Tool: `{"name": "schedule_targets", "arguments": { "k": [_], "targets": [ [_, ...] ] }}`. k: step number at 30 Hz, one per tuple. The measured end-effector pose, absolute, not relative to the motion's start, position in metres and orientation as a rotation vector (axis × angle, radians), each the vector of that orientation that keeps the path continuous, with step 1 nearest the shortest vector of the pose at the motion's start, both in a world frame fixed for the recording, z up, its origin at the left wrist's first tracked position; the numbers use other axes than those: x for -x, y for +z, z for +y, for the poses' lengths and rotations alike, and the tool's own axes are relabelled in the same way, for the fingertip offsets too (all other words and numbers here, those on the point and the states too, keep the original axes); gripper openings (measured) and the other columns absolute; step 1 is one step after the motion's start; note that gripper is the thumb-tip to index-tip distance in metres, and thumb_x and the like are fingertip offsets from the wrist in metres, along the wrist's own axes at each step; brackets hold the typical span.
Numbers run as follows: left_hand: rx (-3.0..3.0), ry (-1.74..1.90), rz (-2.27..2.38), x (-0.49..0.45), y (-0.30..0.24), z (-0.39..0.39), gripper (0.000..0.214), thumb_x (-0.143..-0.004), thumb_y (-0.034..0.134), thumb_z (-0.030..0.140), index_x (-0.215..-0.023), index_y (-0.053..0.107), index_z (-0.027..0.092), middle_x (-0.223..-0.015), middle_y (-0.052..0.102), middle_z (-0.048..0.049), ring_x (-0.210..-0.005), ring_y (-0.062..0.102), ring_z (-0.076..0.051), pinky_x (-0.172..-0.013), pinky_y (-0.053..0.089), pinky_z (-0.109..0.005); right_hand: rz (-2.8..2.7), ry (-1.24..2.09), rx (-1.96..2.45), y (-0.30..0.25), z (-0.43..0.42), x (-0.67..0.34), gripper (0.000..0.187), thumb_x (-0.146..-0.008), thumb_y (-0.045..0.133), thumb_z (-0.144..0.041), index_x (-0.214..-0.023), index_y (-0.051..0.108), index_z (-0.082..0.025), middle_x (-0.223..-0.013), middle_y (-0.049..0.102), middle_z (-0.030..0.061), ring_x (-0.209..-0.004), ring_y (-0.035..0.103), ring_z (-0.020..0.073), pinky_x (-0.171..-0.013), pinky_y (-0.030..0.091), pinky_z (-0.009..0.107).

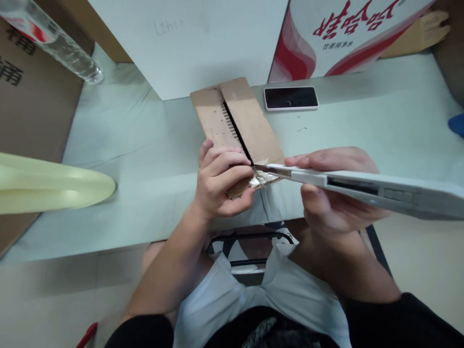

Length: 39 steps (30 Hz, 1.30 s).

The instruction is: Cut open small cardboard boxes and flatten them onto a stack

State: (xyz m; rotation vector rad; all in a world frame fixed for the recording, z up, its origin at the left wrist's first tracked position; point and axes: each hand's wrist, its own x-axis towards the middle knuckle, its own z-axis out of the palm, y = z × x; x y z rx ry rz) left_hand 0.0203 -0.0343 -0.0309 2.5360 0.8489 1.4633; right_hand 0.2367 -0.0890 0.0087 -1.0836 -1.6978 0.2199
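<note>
**Knife tip at the cardboard's slit**

Pins the near end of the cardboard (250, 121) with the left hand (221, 181), wrist bent down over the counter (362, 125) edge, forearm rising from the lap; curls the fingers over the top face and tucks the thumb beneath, grip clamped on the sheet; holds the utility knife (362, 186) in the right hand (331, 193), palm turned inward, forefinger stretched along the top of the handle, remaining fingers and thumb wrapped below, grip closed tight on the handle; levels the knife almost flat, pointing left, with the blade (266, 169) tip at the near end of the dark slit (235, 126), just beside the left fingertips.

Hides the sheet's near corner under the left fingers; shows something crumpled and shiny (264, 180) below the blade, too small to identify; cuts off the knife's rear at the right border, likewise a pale yellow shape (54, 183) at the left and a blue thing (457, 124) at the right.

Leaves a phone (290, 98) lying flat, screen dark, beyond the cardboard; sets a clear bottle (61, 46) tilted at upper left, fill level impossible to judge; keeps a red and white carton (326, 38) and a brown carton (29, 116) shut from view, contents unseen.
</note>
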Motion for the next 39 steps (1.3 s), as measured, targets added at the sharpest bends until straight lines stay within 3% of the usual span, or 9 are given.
{"name": "schedule_targets", "arguments": {
  "k": [15, 24, 32, 39],
  "targets": [
    [-2.566, 1.410, 0.923, -0.020, -0.034, -0.035, 0.020, -0.083, 0.061, 0.041, -0.100, 0.065, 0.033, -0.096, 0.075, 0.0007, -0.101, 0.068, -0.026, -0.124, 0.034, -0.057, -1.711, 0.185, 1.041, 0.021, -0.097, -0.236, 0.027, -0.092, 0.073, -0.034, -0.116, 0.074, -0.022, -0.102, 0.077, 0.0090, -0.091, 0.077, 0.0252, -0.081, 0.067, 0.044],
    [-2.523, 1.359, 0.950, -0.019, -0.036, -0.034, 0.019, -0.083, 0.061, 0.046, -0.097, 0.067, 0.034, -0.095, 0.073, -0.0007, -0.102, 0.066, -0.028, -0.126, 0.031, -0.061, -1.651, 0.103, 1.005, 0.014, -0.090, -0.228, 0.023, -0.094, 0.069, -0.038, -0.113, 0.074, -0.026, -0.099, 0.077, 0.0071, -0.084, 0.076, 0.0237, -0.075, 0.068, 0.043],
    [-2.505, 1.517, 0.846, -0.025, -0.032, -0.033, 0.013, -0.086, 0.061, 0.038, -0.097, 0.063, 0.032, -0.093, 0.074, 0.0008, -0.098, 0.068, -0.025, -0.126, 0.033, -0.056, -1.637, 0.068, 1.029, 0.011, -0.088, -0.226, 0.023, -0.093, 0.070, -0.043, -0.109, 0.074, -0.026, -0.096, 0.076, 0.0080, -0.083, 0.076, 0.0246, -0.074, 0.068, 0.044],
    [-2.536, 1.387, 0.923, -0.019, -0.035, -0.033, 0.018, -0.085, 0.061, 0.044, -0.098, 0.066, 0.034, -0.095, 0.074, -0.0006, -0.102, 0.067, -0.028, -0.126, 0.032, -0.060, -1.648, 0.044, 1.046, 0.012, -0.088, -0.225, 0.023, -0.095, 0.068, -0.044, -0.107, 0.074, -0.026, -0.096, 0.076, 0.0078, -0.085, 0.076, 0.0245, -0.074, 0.068, 0.044]
  ]
}}
